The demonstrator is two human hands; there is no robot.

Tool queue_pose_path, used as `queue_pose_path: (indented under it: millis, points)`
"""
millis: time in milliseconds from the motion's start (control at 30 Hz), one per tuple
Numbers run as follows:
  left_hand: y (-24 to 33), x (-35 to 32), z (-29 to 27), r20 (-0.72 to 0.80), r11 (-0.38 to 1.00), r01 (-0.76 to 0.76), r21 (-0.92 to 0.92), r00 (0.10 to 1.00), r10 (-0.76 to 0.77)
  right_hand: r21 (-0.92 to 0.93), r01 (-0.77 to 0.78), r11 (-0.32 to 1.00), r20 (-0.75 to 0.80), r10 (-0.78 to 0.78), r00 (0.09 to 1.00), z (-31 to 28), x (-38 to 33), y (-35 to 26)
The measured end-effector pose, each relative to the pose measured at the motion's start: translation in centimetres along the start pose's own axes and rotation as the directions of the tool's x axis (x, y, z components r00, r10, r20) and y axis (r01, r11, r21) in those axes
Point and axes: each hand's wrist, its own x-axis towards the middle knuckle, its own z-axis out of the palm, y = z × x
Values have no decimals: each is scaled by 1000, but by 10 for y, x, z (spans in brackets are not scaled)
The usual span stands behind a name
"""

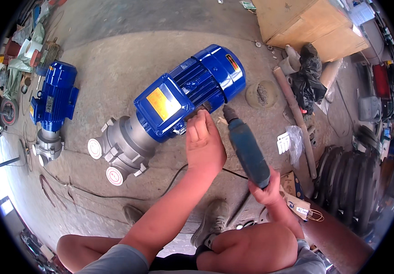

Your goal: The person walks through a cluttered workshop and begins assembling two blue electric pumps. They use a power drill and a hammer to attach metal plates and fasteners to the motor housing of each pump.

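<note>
Blue-painted and ribbed, the big electric motor with a grey cast-metal pump head [174, 107] lies on its side on the concrete floor [114, 59], just ahead of both hands. The left hand [202, 144] rests against the motor's near flank below the blue terminal box with the yellow label [164, 109], fingers together and curled onto the casing, holding nothing loose. The right hand [265, 187] is closed around the rear grip of a worn blue power drill [245, 146], whose nose points up toward the motor body just beyond the left fingertips.

By the look of it, the step in hand is bringing the drill to a fixing on the motor's side while the left hand steadies the casing; the next move would call for lining the tip squarely on that spot, which the fingers partly hide.

Well off to the left of the left hand stands a second, smaller blue motor pump [53, 107]. Beyond the right hand lie a rusty pipe [295, 116] and a large cardboard box [308, 25].
</note>
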Motion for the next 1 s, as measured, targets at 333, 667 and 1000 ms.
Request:
queue_pose_path:
  millis: [333,667,1000]
  points:
    - [-10,-4,-3,-31,993,-1,-119,1000,-3,10,32,999,78,-33,996,14,14,-14]
    - [-9,-4,-6,-27,991,15,-133,999,-19,0,46,999,100,-46,994,11,19,-7]
    - [-9,-4,-3,-17,989,29,-143,999,-32,27,-7,1000,137,3,991,8,22,-9]
